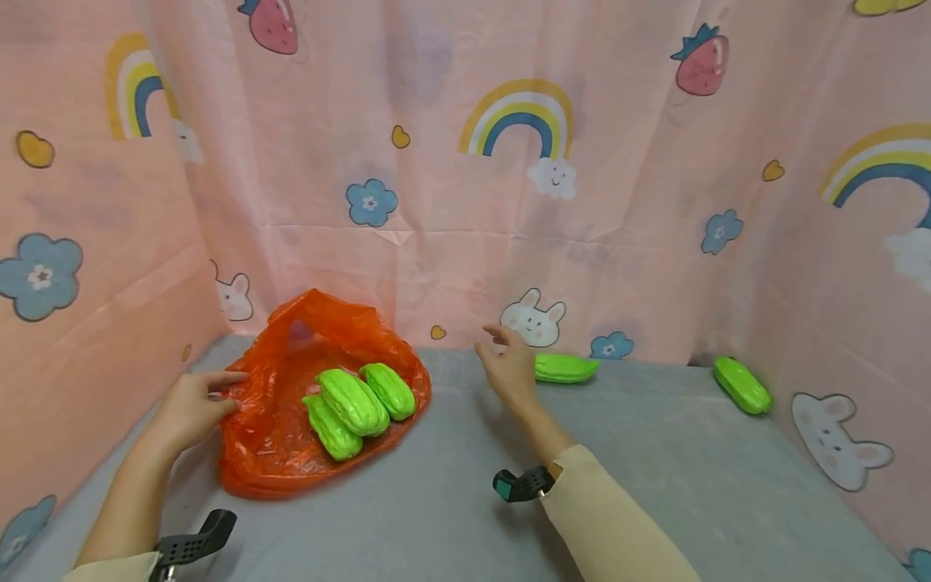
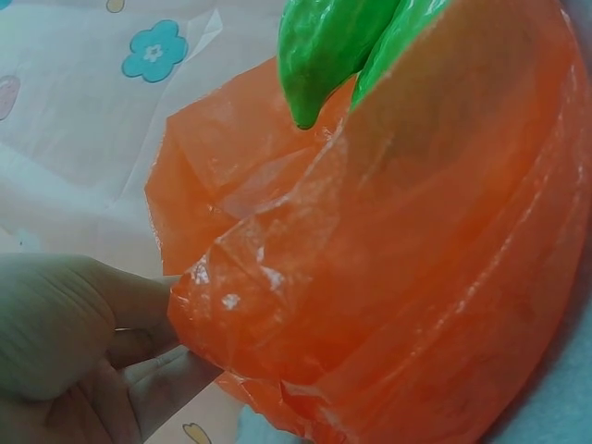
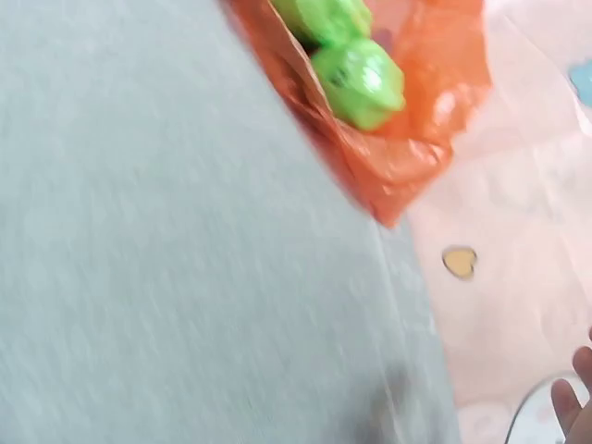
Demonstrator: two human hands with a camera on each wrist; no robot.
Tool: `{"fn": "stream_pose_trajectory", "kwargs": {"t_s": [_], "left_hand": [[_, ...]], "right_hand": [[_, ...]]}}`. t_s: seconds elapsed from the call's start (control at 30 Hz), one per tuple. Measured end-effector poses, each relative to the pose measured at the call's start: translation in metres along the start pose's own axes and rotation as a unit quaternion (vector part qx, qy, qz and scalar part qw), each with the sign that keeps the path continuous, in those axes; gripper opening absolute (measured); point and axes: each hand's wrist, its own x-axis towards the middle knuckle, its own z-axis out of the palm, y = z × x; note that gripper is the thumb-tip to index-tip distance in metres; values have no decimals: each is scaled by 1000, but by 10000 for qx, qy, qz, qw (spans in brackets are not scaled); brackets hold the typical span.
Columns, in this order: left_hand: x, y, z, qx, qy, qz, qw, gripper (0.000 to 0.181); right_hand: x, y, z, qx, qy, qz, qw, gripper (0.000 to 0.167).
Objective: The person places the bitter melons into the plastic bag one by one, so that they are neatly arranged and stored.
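One green vegetable [image 1: 566, 369], long axis sideways, lies just right of your empty right hand [image 1: 511, 373], fingers parted, while your left hand [image 1: 191, 411] pinches the orange bag [image 1: 250, 440].

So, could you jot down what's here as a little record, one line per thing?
left grip: pinches the edge of the orange-red bag
right grip: holds nothing
inside bag: three ridged green pieces
loose: one green piece beside the right grip in the head view, another at far right
surface: grey table
backdrop: pink curtain with rainbows, rabbits, flowers
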Motion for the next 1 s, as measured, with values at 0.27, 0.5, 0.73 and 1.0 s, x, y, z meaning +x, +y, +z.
{"fn": "stream_pose_trajectory", "kwargs": {"t_s": [0.27, 0.5, 0.73, 1.0], "left_hand": [[1, 0, 0, -49, 5, -22, 10000, 42], [-1, 0, 1, -99, -13, -87, 9999, 42], [-2, 1, 2, -180, -39, -182, 9997, 44], [-2, 1, 1, -189, -19, -231, 9996, 44]], "right_hand": [[10, 27, -29, 186, 1164, 221, 9928, 30], [9, 45, -52, 267, 1546, 750, 9848, 36], [11, 61, -64, 683, 2405, 1507, 9565, 43], [14, 68, -59, 977, 2749, 2326, 9278, 60]]}}
